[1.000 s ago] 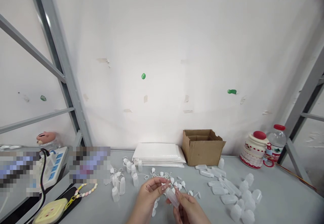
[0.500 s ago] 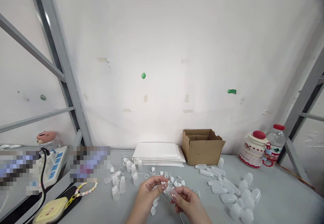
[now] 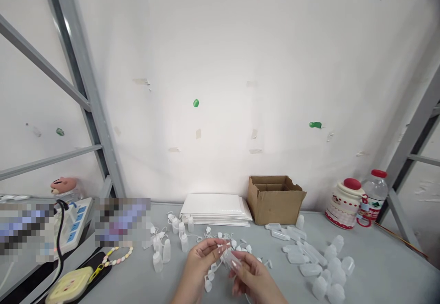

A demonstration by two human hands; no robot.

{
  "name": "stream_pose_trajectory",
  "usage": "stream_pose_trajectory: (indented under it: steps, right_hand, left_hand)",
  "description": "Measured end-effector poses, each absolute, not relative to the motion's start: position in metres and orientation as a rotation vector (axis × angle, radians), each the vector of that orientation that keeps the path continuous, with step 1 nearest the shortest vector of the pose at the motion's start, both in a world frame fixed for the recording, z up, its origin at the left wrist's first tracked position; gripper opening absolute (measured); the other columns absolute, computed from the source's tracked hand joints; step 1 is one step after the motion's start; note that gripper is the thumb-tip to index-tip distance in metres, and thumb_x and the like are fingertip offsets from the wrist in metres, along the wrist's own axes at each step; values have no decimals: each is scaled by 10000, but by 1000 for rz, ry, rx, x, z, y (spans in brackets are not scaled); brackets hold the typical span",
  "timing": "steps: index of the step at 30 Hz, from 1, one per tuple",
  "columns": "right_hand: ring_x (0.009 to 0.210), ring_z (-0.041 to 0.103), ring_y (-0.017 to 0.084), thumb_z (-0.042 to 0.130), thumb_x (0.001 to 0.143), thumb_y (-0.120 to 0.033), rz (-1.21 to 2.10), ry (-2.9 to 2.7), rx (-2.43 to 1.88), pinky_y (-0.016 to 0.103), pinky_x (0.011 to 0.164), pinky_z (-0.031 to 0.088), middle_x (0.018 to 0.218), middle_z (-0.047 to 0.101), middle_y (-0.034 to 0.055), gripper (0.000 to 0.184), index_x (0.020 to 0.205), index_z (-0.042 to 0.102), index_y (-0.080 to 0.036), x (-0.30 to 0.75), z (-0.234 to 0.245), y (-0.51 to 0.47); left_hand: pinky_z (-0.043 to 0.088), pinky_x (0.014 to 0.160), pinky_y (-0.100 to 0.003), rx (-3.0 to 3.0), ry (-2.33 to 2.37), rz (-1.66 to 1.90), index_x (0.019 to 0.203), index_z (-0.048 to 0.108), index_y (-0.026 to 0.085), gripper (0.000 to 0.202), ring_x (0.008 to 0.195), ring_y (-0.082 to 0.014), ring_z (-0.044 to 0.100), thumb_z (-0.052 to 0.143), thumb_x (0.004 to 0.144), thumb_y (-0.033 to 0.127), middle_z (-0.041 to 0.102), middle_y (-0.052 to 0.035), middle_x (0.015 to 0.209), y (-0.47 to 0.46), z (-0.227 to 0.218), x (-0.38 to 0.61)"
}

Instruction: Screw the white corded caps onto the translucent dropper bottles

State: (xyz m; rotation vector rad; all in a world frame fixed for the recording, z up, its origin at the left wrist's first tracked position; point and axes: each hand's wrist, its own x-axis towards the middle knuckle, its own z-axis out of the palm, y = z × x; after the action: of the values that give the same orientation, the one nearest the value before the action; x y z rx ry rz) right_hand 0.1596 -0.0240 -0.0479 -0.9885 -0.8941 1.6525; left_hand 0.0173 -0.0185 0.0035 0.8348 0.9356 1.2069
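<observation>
Low in the middle of the view, my right hand [image 3: 250, 276] grips a small clear plastic bottle [image 3: 232, 259], tilted with its mouth up and to the left. My left hand [image 3: 201, 262] pinches a small white cap at that mouth, fingers closed on it. Under and around both hands lies a scatter of small white caps [image 3: 240, 245] with loops. Several capped little bottles [image 3: 165, 251] stand to the left of my hands. A heap of empty clear bottles [image 3: 326, 267] lies to the right.
On the grey table [image 3: 378, 267] a stack of white padded envelopes [image 3: 216, 208] and an open cardboard box [image 3: 275, 198] stand against the wall. A red-lidded jar [image 3: 347, 203] and water bottle [image 3: 374, 194] are at right. A power strip [image 3: 74, 226] and yellow case [image 3: 67, 288] are at left.
My hands stay together on the bottle and cap. The right hand has shifted slightly up and left, turning the bottle; the left hand's fingers have adjusted at the mouth.
</observation>
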Motion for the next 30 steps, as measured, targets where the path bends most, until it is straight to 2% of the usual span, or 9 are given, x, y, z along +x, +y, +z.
stream_pose_trajectory:
  steps: [2, 4, 10, 14, 17, 19, 24, 27, 30]
  right_hand:
    - [316, 521, 62, 818, 353, -500, 1607, -883, -985, 154, 355, 314, 493, 648, -30, 551, 707, 571, -156, 159, -49, -23]
    - [286, 491, 55, 798, 379, -528, 1641, -869, -971, 153, 335, 292, 440, 626, -23, 505, 607, 546, -154, 159, -47, -24]
    - [251, 467, 58, 460, 593, -766, 1858, -868, -1149, 147, 307, 282, 320, 549, 20, 669, 487, 577, -115, 157, -35, -30]
    - [278, 515, 84, 646, 457, -699, 1662, -959, -1060, 174, 318, 312, 480, 635, -14, 598, 681, 578, -149, 157, -38, -27]
    - [289, 490, 63, 760, 359, -593, 1550, -1030, -1057, 178, 344, 326, 483, 610, -50, 552, 617, 530, -162, 158, -41, -26]
    - [278, 449, 52, 731, 381, -625, 1562, -1052, -1066, 179, 342, 311, 420, 568, -63, 542, 567, 506, -169, 158, -39, -27]
    - [278, 426, 59, 458, 574, -773, 1730, -1043, -1121, 178, 346, 275, 311, 499, -26, 641, 491, 540, -142, 155, -30, -35]
    - [312, 477, 71, 540, 573, -722, 1635, -1064, -1108, 182, 359, 300, 433, 582, -24, 574, 628, 561, -151, 156, -32, -34]
    - [290, 424, 50, 706, 411, -648, 1456, -1062, -1134, 180, 336, 292, 445, 555, -67, 557, 629, 526, -169, 157, -39, -30]
  left_hand:
    - [460, 769, -323, 842, 930, 1200, 685, 703, 167, 268, 838, -245, 648, 790, 491, 330, 742, -97, 843, -18, 2, 17]
    - [449, 790, -332, 858, 921, 1207, 647, 696, 167, 265, 859, -257, 643, 800, 467, 332, 745, -101, 811, -18, 1, 17]
    - [413, 859, -342, 835, 883, 1197, 637, 697, 170, 264, 908, -260, 628, 805, 454, 327, 743, -102, 837, -20, 3, 20]
    - [431, 815, -337, 813, 926, 1223, 649, 701, 171, 271, 848, -248, 637, 801, 454, 332, 743, -95, 839, -19, 3, 20]
    - [440, 788, -321, 830, 958, 1236, 654, 698, 179, 264, 853, -244, 636, 788, 474, 349, 745, -83, 817, -19, 3, 19]
    - [440, 797, -318, 871, 966, 1224, 660, 695, 181, 263, 870, -245, 636, 780, 488, 360, 746, -83, 817, -19, 4, 19]
    - [441, 821, -334, 884, 988, 1237, 651, 680, 183, 286, 873, -256, 642, 780, 473, 382, 747, -87, 821, -23, 8, 21]
    - [450, 801, -335, 852, 1016, 1286, 645, 675, 179, 293, 858, -262, 646, 782, 464, 383, 747, -87, 798, -23, 6, 23]
    - [455, 765, -304, 858, 1031, 1314, 628, 668, 183, 272, 829, -242, 645, 780, 475, 378, 744, -68, 750, -23, 4, 24]
